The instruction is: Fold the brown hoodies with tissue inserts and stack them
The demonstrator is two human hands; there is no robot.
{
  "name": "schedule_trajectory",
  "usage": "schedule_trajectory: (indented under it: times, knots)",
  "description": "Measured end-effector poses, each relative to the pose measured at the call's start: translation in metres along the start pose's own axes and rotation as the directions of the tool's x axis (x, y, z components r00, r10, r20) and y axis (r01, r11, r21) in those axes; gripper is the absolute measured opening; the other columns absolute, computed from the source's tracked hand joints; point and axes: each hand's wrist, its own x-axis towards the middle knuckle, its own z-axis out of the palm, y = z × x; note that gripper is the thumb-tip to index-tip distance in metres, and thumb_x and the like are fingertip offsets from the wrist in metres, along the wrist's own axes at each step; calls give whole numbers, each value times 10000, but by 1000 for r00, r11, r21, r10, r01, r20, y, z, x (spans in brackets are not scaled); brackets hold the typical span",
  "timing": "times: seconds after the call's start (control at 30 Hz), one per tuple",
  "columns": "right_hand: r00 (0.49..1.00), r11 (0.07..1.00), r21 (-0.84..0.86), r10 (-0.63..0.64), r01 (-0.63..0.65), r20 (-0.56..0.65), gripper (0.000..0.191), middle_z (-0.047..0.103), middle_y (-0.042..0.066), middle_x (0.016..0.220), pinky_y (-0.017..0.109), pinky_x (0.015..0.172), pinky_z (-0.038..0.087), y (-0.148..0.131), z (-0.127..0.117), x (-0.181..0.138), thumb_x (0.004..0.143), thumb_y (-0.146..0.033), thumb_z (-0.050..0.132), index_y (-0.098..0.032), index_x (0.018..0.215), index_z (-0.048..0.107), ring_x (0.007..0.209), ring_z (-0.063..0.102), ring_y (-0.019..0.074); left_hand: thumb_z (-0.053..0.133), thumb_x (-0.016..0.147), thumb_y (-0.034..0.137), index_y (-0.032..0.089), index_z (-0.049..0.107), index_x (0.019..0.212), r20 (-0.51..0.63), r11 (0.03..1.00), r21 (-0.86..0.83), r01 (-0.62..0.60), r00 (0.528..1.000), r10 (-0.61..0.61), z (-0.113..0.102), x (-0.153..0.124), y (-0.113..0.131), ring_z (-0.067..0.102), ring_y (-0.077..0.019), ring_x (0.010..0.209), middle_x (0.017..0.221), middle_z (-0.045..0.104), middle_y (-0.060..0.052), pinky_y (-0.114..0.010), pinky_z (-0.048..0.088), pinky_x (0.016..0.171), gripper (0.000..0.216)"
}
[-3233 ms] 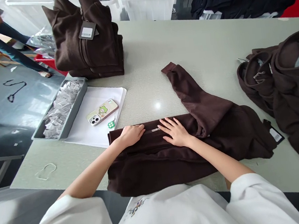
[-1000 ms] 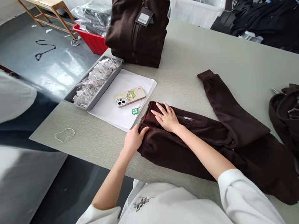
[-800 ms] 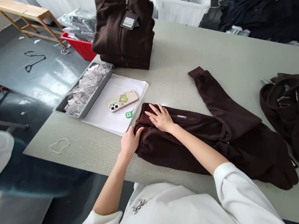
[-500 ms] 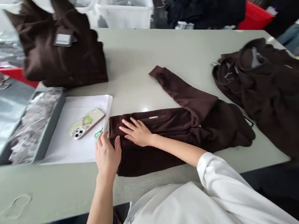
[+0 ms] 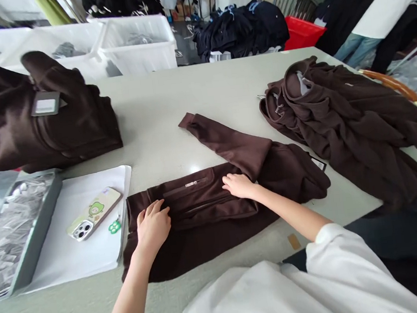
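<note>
A dark brown zip hoodie lies partly folded on the grey table in front of me, one sleeve stretched back toward the far side. My left hand rests flat on the hoodie's left end, fingers spread. My right hand presses on the fold near the base of the sleeve, fingers curved down onto the cloth. A small zipper shows between the two hands.
A stack of folded brown hoodies with a tag stands at the left. A phone lies on white paper beside a grey tray of packets. A heap of unfolded brown hoodies is at the right. White bins stand behind; another person is at the far right.
My right hand has slid rightward along the folded hoodie toward the sleeve. My left hand has moved onto the garment's left end. My view has swung to the right.
</note>
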Motion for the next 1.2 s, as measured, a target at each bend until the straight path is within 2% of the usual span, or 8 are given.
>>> schedule_trajectory:
  times: [0.17,0.33,0.57,0.77,0.9,0.97,1.03,1.2]
  knots:
    - [999,999,-40,-34,34,-21,278,599,103,1015,281,699,467,-3,15,-5,942,-286,323,-197,1042,567,916,612,213,405,876,239,148,581,1134,-56,994,-29,-103,993,102,-40,49,64,552,-294,1074,1216,567,-150,-458,411,935,325]
    - [1000,999,48,6,-4,-30,200,633,63,900,268,656,459,7,3,-7,901,-254,403,-191,883,593,813,628,190,326,933,355,205,349,1387,-92,920,-62,-387,920,380,10,96,122,252,-235,1352,1474,290,-64,-419,273,1093,479]
    - [927,965,-116,188,-236,-323,420,516,192,1174,353,763,474,21,-28,42,810,-195,521,-142,1225,477,1073,514,290,229,941,427,248,319,1406,-160,891,-70,-448,887,433,63,103,122,178,-261,1375,1488,254,-54,-522,221,1096,507]
    - [929,944,-53,310,-327,-203,389,548,316,1081,382,724,477,24,-25,99,828,-117,442,13,1189,502,993,583,314,239,937,429,256,325,1404,-160,894,-86,-440,892,423,62,104,122,180,-252,1375,1485,264,-47,-513,215,1101,505]
    - [936,953,18,301,-303,-183,291,634,213,976,299,712,451,36,-37,98,810,-59,394,-57,1025,591,897,630,240,326,918,397,256,373,1375,-143,874,-247,-418,908,394,60,105,125,156,-243,1382,1481,277,-45,-506,144,1121,480]
    - [942,963,51,268,-263,-204,298,647,145,994,264,711,430,40,-46,82,818,-64,371,-118,1021,582,904,624,203,448,872,395,223,438,1318,-138,713,-647,-269,961,238,49,109,124,202,-244,1369,1446,342,-77,-472,121,1129,479]
    - [947,974,76,224,-212,-232,301,639,91,1035,240,719,411,40,-51,56,835,-84,346,-167,1022,567,946,601,176,494,847,435,180,436,1284,-7,294,-956,-11,1000,17,32,116,119,332,-253,1312,1370,422,-138,-437,224,1099,509]
    - [959,973,118,-170,200,-227,254,623,41,885,232,660,380,25,-32,-26,767,-39,379,-173,831,586,810,569,141,315,888,551,112,381,1220,324,-265,-918,293,943,-79,1,141,96,622,-239,961,1044,587,-187,-385,513,795,553]
